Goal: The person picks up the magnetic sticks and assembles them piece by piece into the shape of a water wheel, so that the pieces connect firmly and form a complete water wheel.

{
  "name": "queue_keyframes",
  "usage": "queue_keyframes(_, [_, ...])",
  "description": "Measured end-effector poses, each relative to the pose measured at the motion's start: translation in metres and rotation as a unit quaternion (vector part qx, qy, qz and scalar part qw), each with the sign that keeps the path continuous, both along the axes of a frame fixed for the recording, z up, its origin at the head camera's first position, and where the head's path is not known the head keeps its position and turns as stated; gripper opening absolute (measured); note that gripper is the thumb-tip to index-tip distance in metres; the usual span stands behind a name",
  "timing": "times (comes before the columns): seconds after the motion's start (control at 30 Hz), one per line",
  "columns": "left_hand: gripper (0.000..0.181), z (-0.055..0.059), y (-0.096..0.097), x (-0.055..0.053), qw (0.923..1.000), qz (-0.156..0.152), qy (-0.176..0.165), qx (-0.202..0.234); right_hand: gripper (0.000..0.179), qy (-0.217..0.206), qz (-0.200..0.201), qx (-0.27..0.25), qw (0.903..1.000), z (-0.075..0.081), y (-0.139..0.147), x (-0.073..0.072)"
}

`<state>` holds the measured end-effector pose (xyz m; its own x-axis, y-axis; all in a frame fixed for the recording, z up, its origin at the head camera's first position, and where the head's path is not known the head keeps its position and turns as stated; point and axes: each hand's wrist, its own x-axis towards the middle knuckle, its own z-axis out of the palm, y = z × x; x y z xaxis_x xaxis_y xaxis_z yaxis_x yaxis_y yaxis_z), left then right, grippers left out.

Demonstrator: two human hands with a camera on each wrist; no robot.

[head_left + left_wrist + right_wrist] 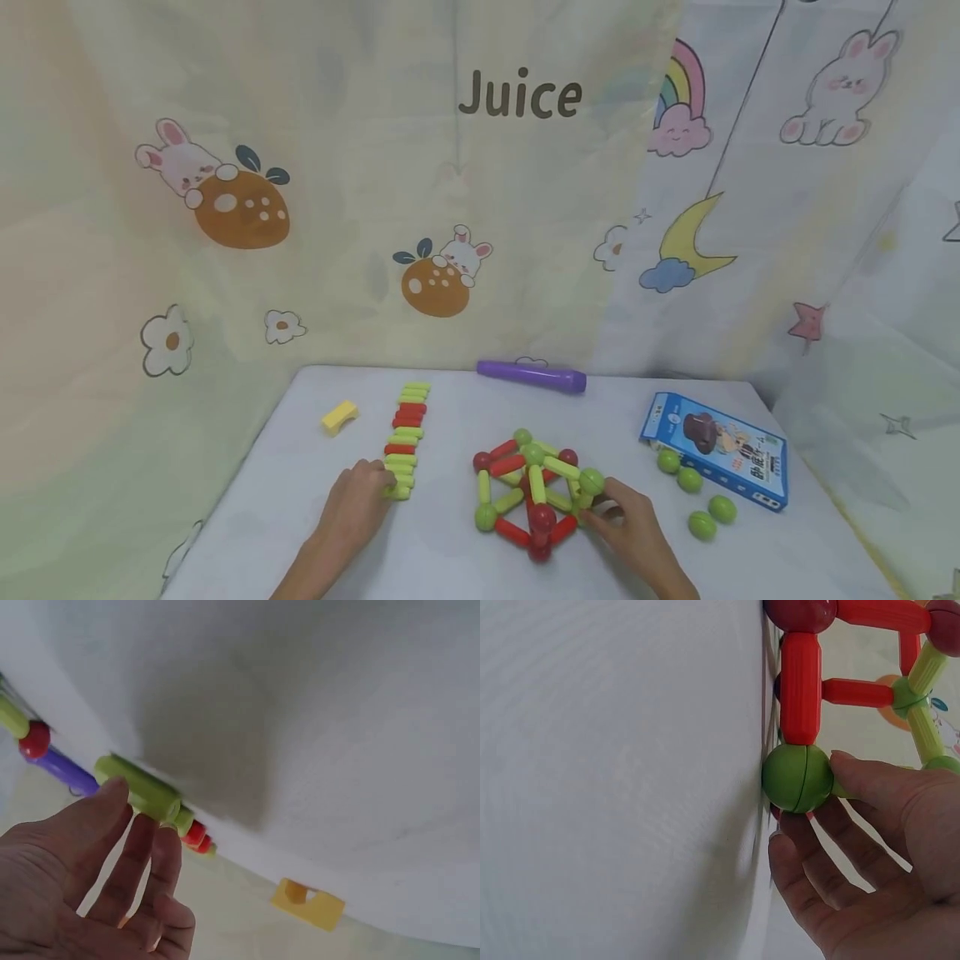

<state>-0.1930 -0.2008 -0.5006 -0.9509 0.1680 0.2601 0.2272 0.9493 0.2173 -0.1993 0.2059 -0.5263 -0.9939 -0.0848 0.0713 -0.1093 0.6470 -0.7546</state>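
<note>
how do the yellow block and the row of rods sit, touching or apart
Apart: in the head view, white tabletop shows between the yellow block and the rods.

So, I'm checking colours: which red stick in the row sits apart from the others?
The red stick nearest the left hand: yellow-green sticks flank it, whereas the other red sticks lie grouped farther up.

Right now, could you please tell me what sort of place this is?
Probably a play corner: a cartoon-printed backdrop behind a white table, and a ball-and-rod toy on it.
</note>
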Motion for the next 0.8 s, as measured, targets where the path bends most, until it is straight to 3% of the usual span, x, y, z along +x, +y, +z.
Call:
queue_keyframes(0.13, [0.02, -0.009, -0.001, 0.001, 0.9997, -0.005, -0.009, -0.024, 0.034, 0.009, 0.013, -0.008, 0.9998, 0.0, 0.0, 0.0])
queue_keyframes(0.23, [0.018, -0.012, 0.003, 0.003, 0.9983, -0.014, -0.054, -0.015, 0.034, 0.006, 0.005, -0.004, 1.0, -0.001, -0.001, 0.001])
queue_keyframes(0.3, [0.016, -0.01, 0.009, 0.006, 0.9943, -0.028, -0.1, 0.026, 0.033, 0.002, -0.001, 0.0, 1.0, -0.001, -0.001, 0.001])
queue_keyframes(0.37, [0.016, -0.006, 0.018, 0.007, 0.9849, -0.047, -0.139, 0.092, 0.033, -0.001, -0.006, 0.002, 1.0, -0.001, -0.001, 0.002])
queue_keyframes(0.47, [0.019, 0.003, 0.037, 0.008, 0.9604, -0.087, -0.17, 0.203, 0.032, 0.0, -0.007, 0.003, 1.0, 0.001, 0.0, 0.003])
queue_keyframes(0.57, [0.02, 0.008, 0.056, 0.005, 0.934, -0.136, -0.165, 0.286, 0.033, 0.003, -0.004, 0.0, 1.0, 0.001, 0.0, 0.002])
queue_keyframes(0.63, [0.02, 0.007, 0.069, 0.002, 0.9216, -0.164, -0.154, 0.316, 0.033, 0.004, -0.002, -0.006, 1.0, 0.001, 0.001, 0.002])
queue_keyframes(0.7, [0.021, 0.004, 0.081, -0.001, 0.9147, -0.18, -0.146, 0.331, 0.032, 0.007, 0.0, -0.01, 0.9999, 0.0, 0.002, 0.002])
queue_keyframes(0.8, [0.022, -0.003, 0.093, -0.003, 0.9166, -0.175, -0.139, 0.332, 0.032, 0.015, 0.004, -0.014, 0.9998, -0.001, 0.004, 0.002])
